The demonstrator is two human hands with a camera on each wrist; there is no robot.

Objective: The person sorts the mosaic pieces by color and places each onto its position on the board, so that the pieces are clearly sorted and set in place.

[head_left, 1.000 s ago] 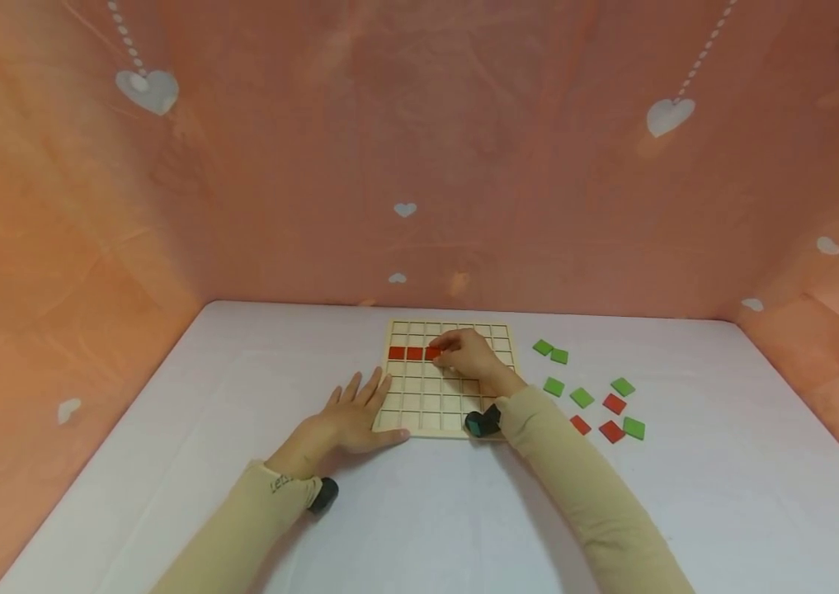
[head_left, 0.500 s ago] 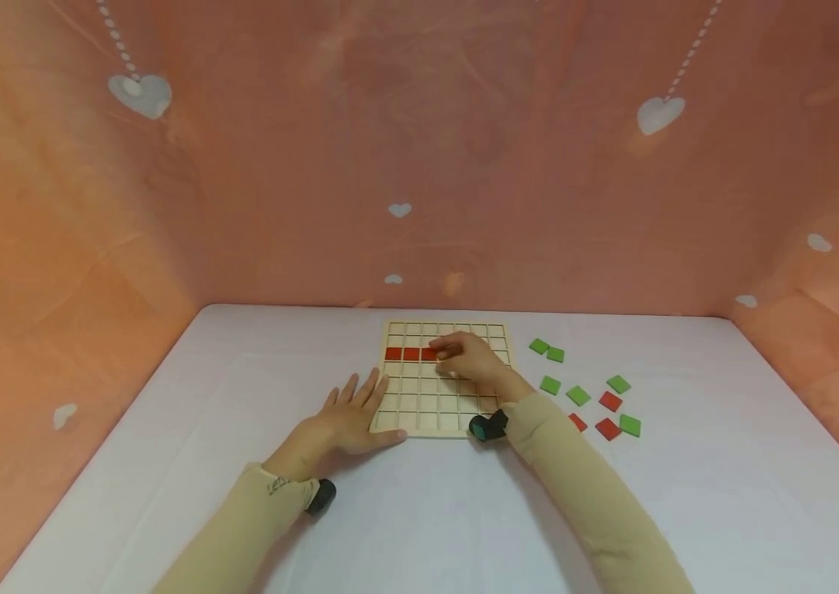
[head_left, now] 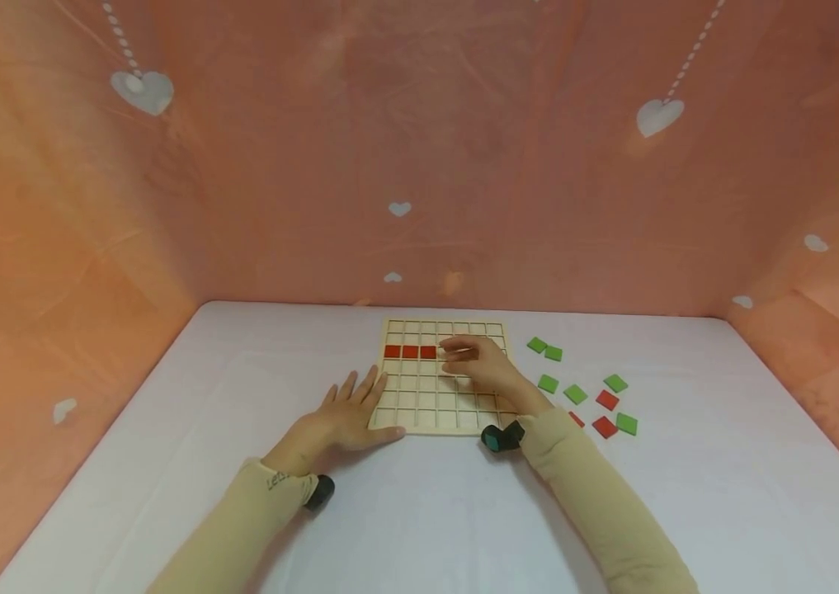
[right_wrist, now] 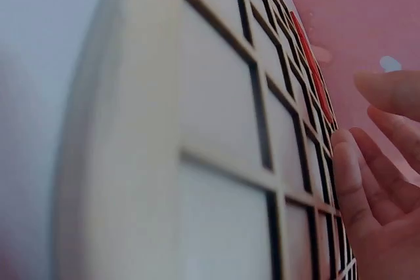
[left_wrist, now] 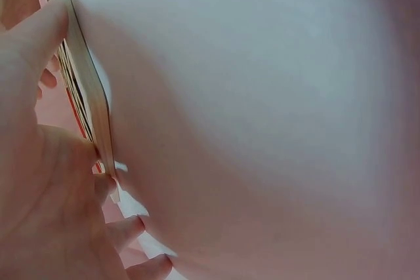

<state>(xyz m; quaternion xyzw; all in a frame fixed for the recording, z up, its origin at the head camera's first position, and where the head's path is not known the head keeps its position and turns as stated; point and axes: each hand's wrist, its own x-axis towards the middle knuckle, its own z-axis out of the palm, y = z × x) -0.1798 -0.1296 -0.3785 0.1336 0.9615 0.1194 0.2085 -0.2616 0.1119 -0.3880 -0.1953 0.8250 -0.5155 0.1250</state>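
A pale wooden grid board (head_left: 426, 402) lies on the white table. Three red square tiles (head_left: 410, 352) sit side by side in one of its rows, starting from the left edge. My left hand (head_left: 348, 421) rests at the board's near left corner, fingers spread, with the thumb along the front edge, as the left wrist view also shows. Over the board, just right of the third red tile, is my right hand (head_left: 486, 363); its fingers are loosely bent and apart from the thumb, and nothing shows between them in the right wrist view.
Several loose green tiles (head_left: 575, 394) and a few red tiles (head_left: 605, 426) lie scattered on the table (head_left: 694, 462) to the right of the board. An orange-pink cloth backdrop (head_left: 419, 148) with white hearts closes off the back and sides.
My right hand has drawn back to the right from the third red tile, which stays in its square and shows more fully. The left hand keeps its place.
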